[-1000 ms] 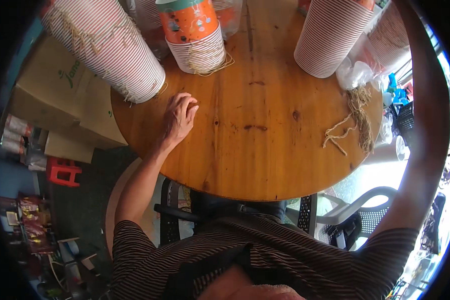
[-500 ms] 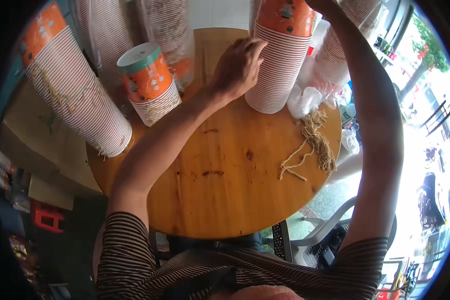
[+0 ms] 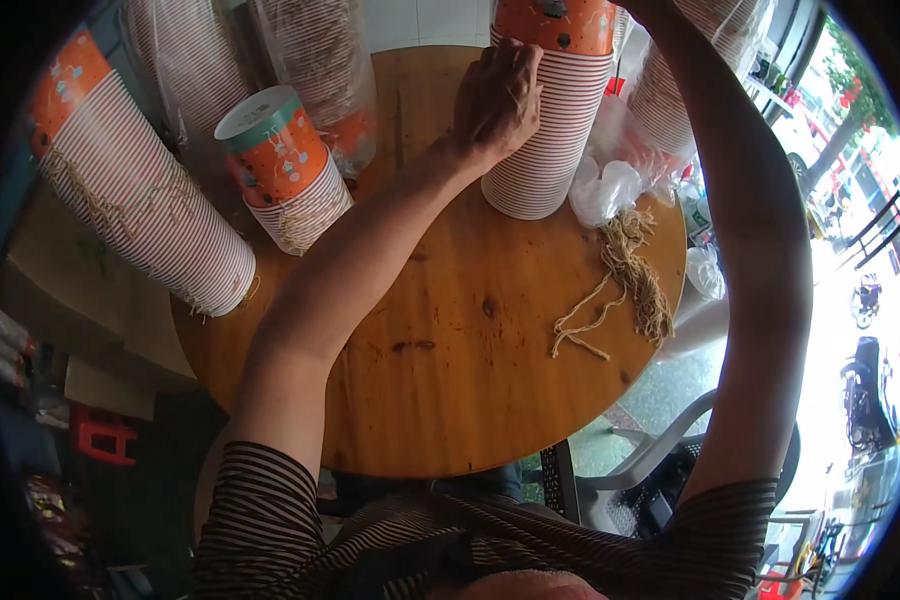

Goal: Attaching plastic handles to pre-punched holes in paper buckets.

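A tall stack of paper cups stands upright toward the far side of the table, its top cup orange and the rims below striped red and white. My left hand is at the stack's left side, fingers curled in just below the orange part; whatever they may pinch is hidden. My right hand reaches to the top of the same stack from the right. The picture's upper edge cuts it off, so its fingers do not show. A bundle of beige strings lies right of the stack, two strands trailing left.
A short stack of orange cups leans at the left, string around it. Beside it a long tied stack tilts over the edge of the round wooden table. Plastic-wrapped stacks stand behind. A clear plastic bag sits right; a grey chair is below.
My left hand has moved slightly up and to the right, closer against the tall stack. The right arm has barely moved. The whole view has shifted slightly.
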Demonstrator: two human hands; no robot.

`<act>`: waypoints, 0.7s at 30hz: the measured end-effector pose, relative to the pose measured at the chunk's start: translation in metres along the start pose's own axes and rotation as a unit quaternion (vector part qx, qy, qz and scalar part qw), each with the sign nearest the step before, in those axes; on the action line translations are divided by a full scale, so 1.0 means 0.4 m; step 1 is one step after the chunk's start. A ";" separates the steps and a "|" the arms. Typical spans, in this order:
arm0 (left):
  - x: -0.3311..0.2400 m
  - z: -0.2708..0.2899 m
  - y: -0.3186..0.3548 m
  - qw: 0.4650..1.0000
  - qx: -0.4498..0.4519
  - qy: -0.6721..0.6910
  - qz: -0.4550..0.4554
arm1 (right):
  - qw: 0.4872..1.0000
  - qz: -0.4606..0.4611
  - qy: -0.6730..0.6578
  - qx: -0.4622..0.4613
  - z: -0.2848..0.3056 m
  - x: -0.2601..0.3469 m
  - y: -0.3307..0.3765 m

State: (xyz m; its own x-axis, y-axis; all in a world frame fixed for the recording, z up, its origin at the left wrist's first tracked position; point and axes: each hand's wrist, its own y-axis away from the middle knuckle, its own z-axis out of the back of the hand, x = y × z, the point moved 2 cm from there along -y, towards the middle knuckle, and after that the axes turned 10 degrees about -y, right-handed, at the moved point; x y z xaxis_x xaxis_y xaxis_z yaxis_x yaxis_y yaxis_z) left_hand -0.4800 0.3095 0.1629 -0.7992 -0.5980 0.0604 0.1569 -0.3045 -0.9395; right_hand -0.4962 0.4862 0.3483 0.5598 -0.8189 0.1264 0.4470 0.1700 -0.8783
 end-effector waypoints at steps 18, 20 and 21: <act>-0.025 -0.017 -0.031 1.000 -0.028 -0.001 0.003 | 0.991 0.119 -0.053 -0.028 0.017 -0.137 -0.061; -0.025 -0.006 -0.041 0.999 -0.034 -0.009 0.007 | 0.977 0.213 -0.020 -0.001 0.038 -0.135 -0.074; -0.020 -0.005 -0.043 0.999 -0.036 -0.013 0.006 | 0.988 0.145 -0.048 -0.003 0.048 -0.143 -0.083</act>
State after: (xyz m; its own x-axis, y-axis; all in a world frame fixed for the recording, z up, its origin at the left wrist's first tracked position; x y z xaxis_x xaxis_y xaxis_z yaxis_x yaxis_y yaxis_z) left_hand -0.4772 0.3211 0.1780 -0.7821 -0.6206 0.0562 0.1245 -0.2439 -0.9618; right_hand -0.5296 0.5379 0.3790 0.7269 -0.6811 -0.0881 0.2542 0.3859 -0.8868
